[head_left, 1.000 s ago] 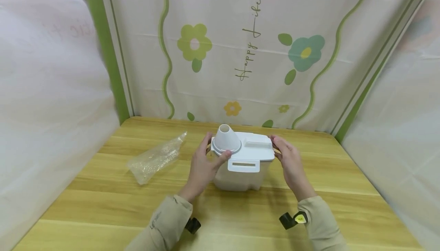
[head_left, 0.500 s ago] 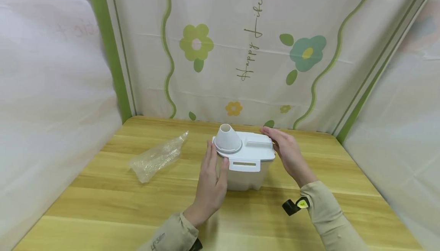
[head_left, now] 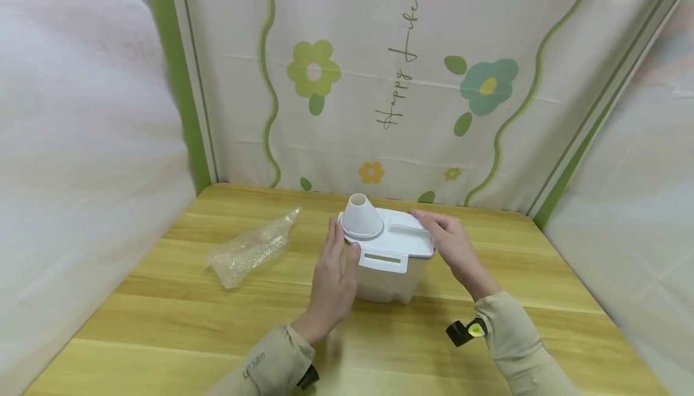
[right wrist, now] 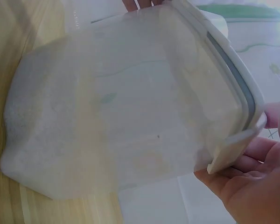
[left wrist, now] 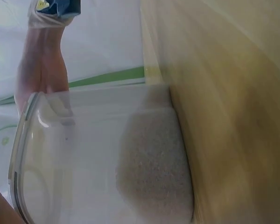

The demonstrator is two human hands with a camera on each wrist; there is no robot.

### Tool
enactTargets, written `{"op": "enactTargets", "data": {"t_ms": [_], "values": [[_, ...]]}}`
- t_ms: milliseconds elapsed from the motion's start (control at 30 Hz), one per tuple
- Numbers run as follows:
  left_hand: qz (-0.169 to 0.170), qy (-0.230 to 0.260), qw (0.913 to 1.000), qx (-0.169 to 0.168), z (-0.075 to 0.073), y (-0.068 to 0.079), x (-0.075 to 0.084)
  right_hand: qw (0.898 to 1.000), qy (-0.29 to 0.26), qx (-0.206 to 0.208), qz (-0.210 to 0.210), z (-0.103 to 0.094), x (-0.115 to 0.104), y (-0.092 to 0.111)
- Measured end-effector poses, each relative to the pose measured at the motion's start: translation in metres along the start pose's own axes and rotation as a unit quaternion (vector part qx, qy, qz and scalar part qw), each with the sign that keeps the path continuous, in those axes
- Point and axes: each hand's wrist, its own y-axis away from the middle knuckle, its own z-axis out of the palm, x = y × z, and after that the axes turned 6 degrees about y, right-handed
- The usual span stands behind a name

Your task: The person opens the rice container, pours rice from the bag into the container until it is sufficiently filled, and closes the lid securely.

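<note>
A translucent storage container (head_left: 379,284) stands on the table in the head view. Its white lid (head_left: 398,236) carries a cone-shaped cap (head_left: 362,218) at the left and a slotted side clip (head_left: 383,261) that sticks outward at the front. Pale granular contents (left wrist: 154,168) lie low inside, visible in the left wrist view. My left hand (head_left: 332,284) lies along the container's left end, fingers extended and touching it near the rim. My right hand (head_left: 452,245) grips the lid's right end; in the right wrist view its fingers (right wrist: 219,182) curl beneath another clip (right wrist: 233,151), the thumb above.
A crumpled clear plastic bag (head_left: 252,254) lies left of the container on the wooden table (head_left: 162,323). Behind the table's far edge hangs a flower-printed curtain (head_left: 423,82), with pale cloth on both sides.
My left hand has gone from clasping the lid's left corner to lying straight-fingered along the side. The right hand has shifted up over the lid's right end. The container has turned slightly.
</note>
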Motion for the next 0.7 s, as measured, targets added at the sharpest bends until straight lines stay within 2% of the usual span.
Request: {"op": "enactTargets", "data": {"t_ms": [133,433,700], "values": [[-0.001,0.007,1.0,-0.001,-0.002,-0.008,-0.006,1.0,-0.029,-0.006,-0.002,-0.001,0.0,0.005],[-0.043,0.01,0.9988,-0.021,-0.008,-0.026,-0.019,0.995,-0.098,-0.019,0.005,0.002,-0.007,0.021],[-0.091,0.014,0.9943,-0.054,-0.013,-0.043,-0.026,0.988,-0.151,0.012,0.042,0.01,-0.013,0.036]]}}
